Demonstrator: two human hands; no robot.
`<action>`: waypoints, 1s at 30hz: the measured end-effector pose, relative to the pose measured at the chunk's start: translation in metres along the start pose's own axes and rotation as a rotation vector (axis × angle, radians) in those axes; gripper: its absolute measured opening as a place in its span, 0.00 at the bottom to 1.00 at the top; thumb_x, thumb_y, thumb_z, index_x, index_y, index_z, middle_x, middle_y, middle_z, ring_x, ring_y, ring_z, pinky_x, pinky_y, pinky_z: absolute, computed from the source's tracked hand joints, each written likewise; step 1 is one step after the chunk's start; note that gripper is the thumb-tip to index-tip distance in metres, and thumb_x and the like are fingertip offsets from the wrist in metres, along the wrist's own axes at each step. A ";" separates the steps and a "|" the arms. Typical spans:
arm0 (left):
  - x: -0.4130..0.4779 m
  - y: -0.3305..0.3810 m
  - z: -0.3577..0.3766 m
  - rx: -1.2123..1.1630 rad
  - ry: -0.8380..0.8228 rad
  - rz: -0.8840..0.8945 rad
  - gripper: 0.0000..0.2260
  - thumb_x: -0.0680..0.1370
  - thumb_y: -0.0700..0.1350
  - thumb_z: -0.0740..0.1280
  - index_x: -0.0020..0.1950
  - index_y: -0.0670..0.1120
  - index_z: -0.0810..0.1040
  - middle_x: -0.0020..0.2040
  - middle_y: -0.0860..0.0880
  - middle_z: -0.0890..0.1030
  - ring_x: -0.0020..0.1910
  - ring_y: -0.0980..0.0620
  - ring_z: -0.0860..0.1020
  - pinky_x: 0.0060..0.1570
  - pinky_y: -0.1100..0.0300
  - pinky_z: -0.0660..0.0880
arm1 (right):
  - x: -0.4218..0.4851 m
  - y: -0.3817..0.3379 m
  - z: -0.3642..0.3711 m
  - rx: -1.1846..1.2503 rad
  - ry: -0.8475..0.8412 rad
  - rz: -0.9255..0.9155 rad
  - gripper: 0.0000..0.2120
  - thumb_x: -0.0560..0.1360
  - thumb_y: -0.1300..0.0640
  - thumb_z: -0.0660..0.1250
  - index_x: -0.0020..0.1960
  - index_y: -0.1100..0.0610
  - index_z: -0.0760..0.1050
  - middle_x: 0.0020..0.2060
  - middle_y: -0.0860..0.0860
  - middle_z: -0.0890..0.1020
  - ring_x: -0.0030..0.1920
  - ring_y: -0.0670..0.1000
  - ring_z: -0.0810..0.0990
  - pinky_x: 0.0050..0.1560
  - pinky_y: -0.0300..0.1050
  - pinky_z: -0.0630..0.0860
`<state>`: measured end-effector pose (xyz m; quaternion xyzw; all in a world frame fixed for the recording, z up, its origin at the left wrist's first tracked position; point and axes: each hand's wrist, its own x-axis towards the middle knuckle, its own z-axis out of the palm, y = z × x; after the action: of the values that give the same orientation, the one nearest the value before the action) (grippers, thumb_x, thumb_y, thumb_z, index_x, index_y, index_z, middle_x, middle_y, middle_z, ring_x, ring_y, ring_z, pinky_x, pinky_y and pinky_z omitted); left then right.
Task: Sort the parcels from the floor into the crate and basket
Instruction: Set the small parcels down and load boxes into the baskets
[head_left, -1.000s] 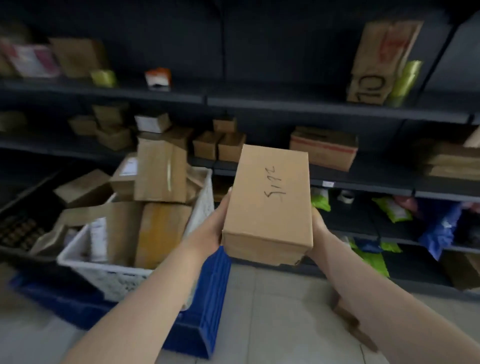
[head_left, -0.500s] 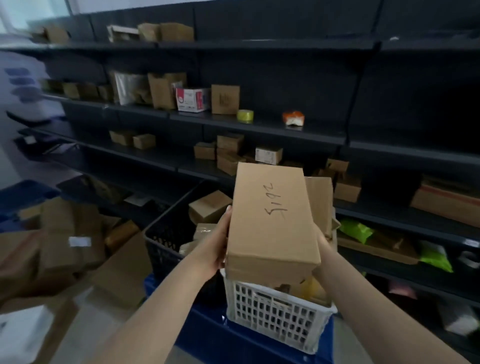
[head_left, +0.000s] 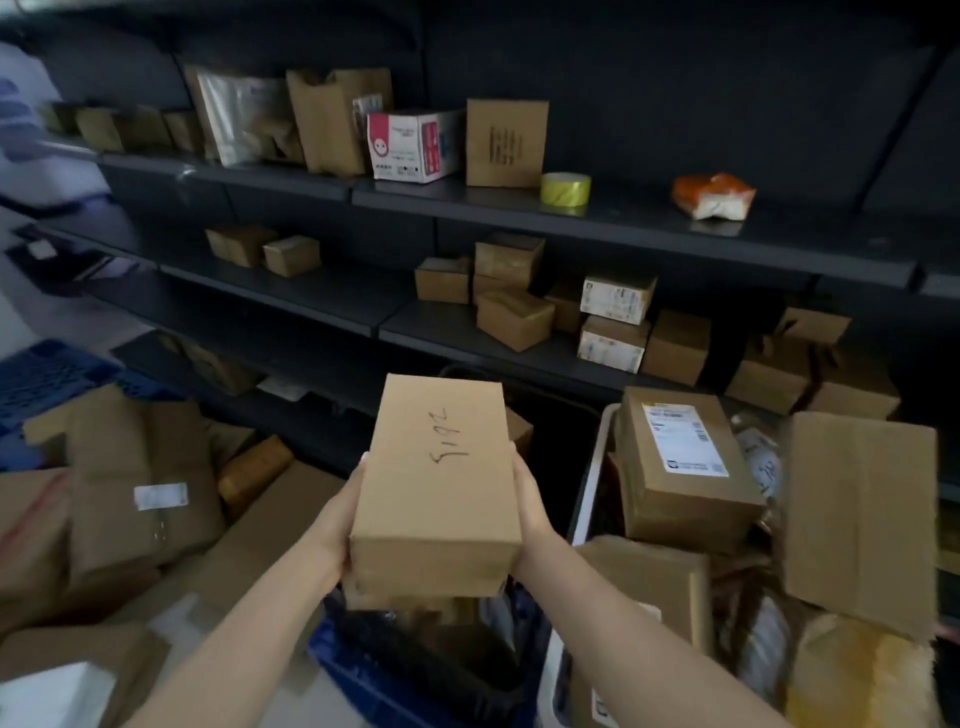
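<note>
Dark metal shelving lines the back. On one shelf a yellow tape roll lies between an upright brown box and an orange packet; a red-and-white carton stands beside that box.

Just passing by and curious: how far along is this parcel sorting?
Several boxes already fill the white basket. Right now the left hand and right hand hold a pen-marked box above the black crate. A pile of parcels at the left remains to sort.
</note>
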<state>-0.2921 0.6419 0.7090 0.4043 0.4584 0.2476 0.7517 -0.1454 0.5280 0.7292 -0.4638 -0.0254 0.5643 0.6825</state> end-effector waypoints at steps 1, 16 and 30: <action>0.018 0.004 0.010 -0.003 -0.016 -0.040 0.17 0.78 0.55 0.64 0.57 0.44 0.80 0.45 0.43 0.86 0.43 0.44 0.82 0.53 0.48 0.75 | 0.015 -0.007 -0.003 0.003 0.006 0.002 0.30 0.81 0.41 0.51 0.38 0.53 0.85 0.32 0.52 0.85 0.32 0.51 0.84 0.33 0.43 0.78; 0.134 0.006 0.096 0.919 -0.256 0.283 0.16 0.82 0.45 0.56 0.69 0.47 0.71 0.67 0.47 0.74 0.63 0.50 0.73 0.62 0.58 0.70 | 0.078 -0.070 -0.062 -0.560 0.573 -0.326 0.28 0.79 0.47 0.61 0.76 0.50 0.59 0.73 0.47 0.66 0.73 0.50 0.63 0.66 0.43 0.62; 0.034 -0.019 0.179 0.968 -0.804 0.402 0.07 0.79 0.39 0.60 0.52 0.45 0.76 0.46 0.47 0.77 0.47 0.49 0.75 0.42 0.61 0.68 | -0.063 -0.027 -0.081 -0.931 0.969 -0.250 0.16 0.76 0.55 0.65 0.63 0.58 0.77 0.57 0.52 0.81 0.58 0.52 0.78 0.56 0.41 0.71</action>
<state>-0.1171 0.5887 0.7214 0.8354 0.1169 -0.0212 0.5366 -0.1030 0.4309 0.7320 -0.9029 -0.0106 0.1404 0.4061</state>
